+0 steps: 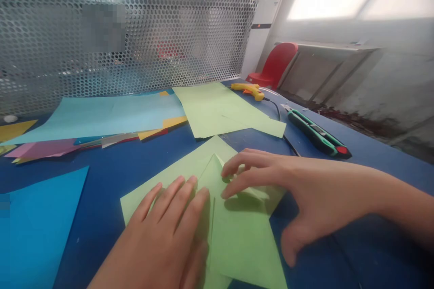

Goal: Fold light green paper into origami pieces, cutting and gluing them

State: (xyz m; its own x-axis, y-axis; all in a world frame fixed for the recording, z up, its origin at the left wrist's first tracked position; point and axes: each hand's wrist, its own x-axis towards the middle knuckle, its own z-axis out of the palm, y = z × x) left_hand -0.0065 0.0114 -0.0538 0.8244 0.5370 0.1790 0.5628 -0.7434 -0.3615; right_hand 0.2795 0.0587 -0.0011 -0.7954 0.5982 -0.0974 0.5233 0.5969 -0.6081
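A light green folded paper (244, 244) lies on the blue table, its point facing away from me and its flaps meeting along a middle line. Under its far part more light green paper (152, 180) spreads out to both sides. My left hand (169, 230) rests flat on the left side of the folded paper, fingers stretched out. Over the right flap, my right hand (288, 185) hovers with its fingers apart and bent, fingertips close to the paper and thumb off to the right. Nothing shows between its fingers.
Light green sheets (217, 108) lie farther back, beside light blue paper (111, 113) over coloured sheets. A yellow glue gun (249, 90) with a cord and a green cutter (315, 133) are at the right. Blue paper (40, 226) lies left. Perforated metal (135, 22) stands behind.
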